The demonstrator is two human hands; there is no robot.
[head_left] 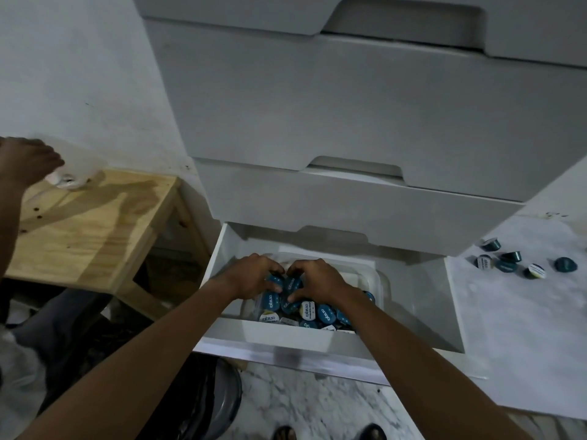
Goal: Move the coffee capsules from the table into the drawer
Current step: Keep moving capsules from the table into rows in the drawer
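Note:
The bottom white drawer (286, 339) is pulled open, and a clear plastic tub (376, 281) inside it holds several blue and white coffee capsules (320, 312). Both my hands reach into the tub. My left hand (251, 279) and my right hand (317, 281) are cupped together, each closed over a few blue capsules just above the pile. Several more blue capsules (511, 262) lie loose on the white table surface (524, 328) at the right.
Closed white drawers (349, 106) rise above the open one. A wooden side table (89, 223) stands at the left, where another person's hand (25, 163) holds a pale object. Marble floor (301, 398) and my feet show below.

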